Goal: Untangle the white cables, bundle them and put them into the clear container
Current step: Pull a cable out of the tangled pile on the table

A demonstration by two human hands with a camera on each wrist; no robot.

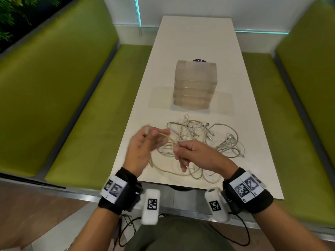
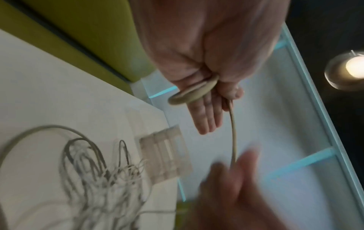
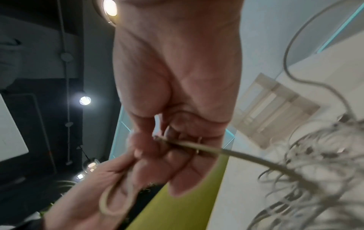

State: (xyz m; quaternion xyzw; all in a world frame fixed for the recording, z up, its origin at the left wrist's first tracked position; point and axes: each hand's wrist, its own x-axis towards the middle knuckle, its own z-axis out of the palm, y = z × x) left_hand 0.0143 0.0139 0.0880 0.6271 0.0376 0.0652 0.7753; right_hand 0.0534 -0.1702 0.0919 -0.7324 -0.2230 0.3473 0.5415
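Note:
A tangle of white cables (image 1: 199, 134) lies on the near part of the white table (image 1: 195, 37). Beyond it stands the clear container (image 1: 194, 84), a stack of frosted trays. My left hand (image 1: 150, 136) is raised at the table's left edge. Its thumb pins a small loop of one white cable (image 2: 195, 91) against the palm, with the other fingers straight. That cable (image 1: 166, 135) runs right to my right hand (image 1: 178, 151), which pinches it (image 3: 177, 144) just above the tangle (image 3: 315, 155). The left hand (image 3: 110, 194) is blurred.
Green upholstered benches flank the table on the left (image 1: 72, 87) and on the right (image 1: 299, 105). A purple disc (image 1: 199, 60) peeks out behind the container. Bare tabletop stretches past the container to the far wall. Several cable loops reach the table's near edge (image 1: 181, 185).

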